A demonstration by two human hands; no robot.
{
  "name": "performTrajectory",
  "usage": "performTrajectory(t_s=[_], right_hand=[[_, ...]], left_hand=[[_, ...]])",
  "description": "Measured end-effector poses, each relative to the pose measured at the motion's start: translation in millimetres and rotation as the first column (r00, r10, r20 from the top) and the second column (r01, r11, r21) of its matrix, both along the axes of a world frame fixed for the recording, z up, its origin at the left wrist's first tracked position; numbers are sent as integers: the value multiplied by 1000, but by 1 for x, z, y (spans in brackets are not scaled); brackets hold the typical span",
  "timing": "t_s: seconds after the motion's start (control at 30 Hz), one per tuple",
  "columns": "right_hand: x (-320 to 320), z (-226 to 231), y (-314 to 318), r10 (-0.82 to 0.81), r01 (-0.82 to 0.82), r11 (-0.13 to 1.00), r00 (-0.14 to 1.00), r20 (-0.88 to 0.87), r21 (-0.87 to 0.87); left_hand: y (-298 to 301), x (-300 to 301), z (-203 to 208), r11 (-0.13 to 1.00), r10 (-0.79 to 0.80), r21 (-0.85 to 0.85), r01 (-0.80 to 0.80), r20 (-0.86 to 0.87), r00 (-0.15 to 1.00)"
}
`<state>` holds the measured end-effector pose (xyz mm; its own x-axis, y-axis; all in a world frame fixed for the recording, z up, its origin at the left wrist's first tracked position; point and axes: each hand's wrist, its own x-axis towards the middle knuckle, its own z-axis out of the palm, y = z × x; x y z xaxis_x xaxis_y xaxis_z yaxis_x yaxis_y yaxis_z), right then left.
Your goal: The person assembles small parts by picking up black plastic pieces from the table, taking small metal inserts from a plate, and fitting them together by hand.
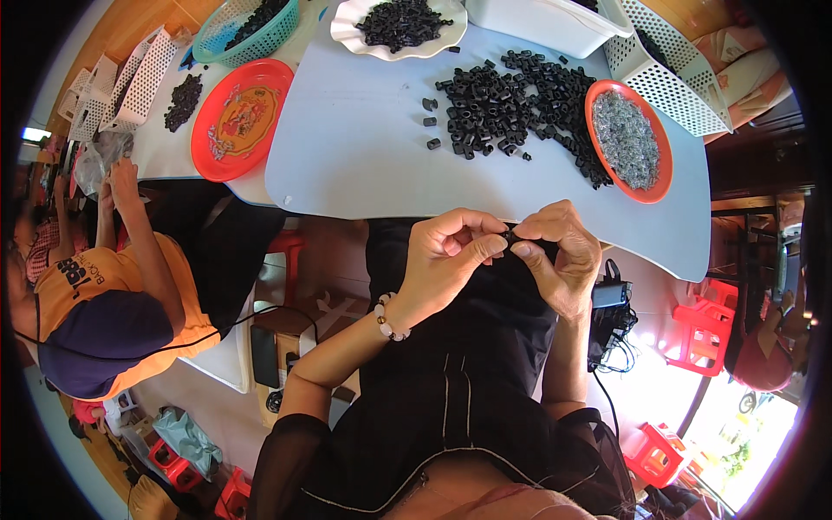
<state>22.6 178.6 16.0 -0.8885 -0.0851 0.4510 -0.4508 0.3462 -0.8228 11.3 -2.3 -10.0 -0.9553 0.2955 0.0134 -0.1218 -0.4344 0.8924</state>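
Observation:
Just off the front edge of the pale blue table, my two hands meet over my lap. My left hand, with a beaded bracelet on its wrist, pinches a small black plastic part between thumb and forefinger. From the other side my right hand grips the same part with thumb and fingertips. Fingers cover most of it, so its shape is hard to make out. Beyond my hands lies a loose heap of small black plastic parts. To its right stands an orange-rimmed dish of small clear pieces.
At the back are a white scalloped plate of black parts, a white tub and a white perforated basket. An orange-red tray and a green basket sit at left, where a co-worker in orange handles a plastic bag.

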Motion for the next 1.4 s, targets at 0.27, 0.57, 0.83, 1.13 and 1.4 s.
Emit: performTrajectory(t_s=[0.27, 0.57, 0.83, 1.13, 1.4], right_hand=[[9, -6, -1, 121, 35, 863, 954, 273, -503], [7, -23, 2, 396, 6, 633, 856, 331, -774], [6, -21, 0, 395, 33, 677, 827, 400, -735], [4, -23, 4, 445, 5, 672, 797, 409, -740], [5, -25, 5, 470, -8, 692, 764, 442, -722]], left_hand=[[0, 0, 0, 1000, 20, -3, -20, -51, 998], [0, -1, 0, 998, 29, -45, -38, -184, 983], [1, 0, -3, 990, 38, -122, -73, -266, 963], [-4, -2, -7, 977, -47, -214, -25, -325, 945], [-5, -1, 4, 921, -7, -341, -186, -494, 870]])
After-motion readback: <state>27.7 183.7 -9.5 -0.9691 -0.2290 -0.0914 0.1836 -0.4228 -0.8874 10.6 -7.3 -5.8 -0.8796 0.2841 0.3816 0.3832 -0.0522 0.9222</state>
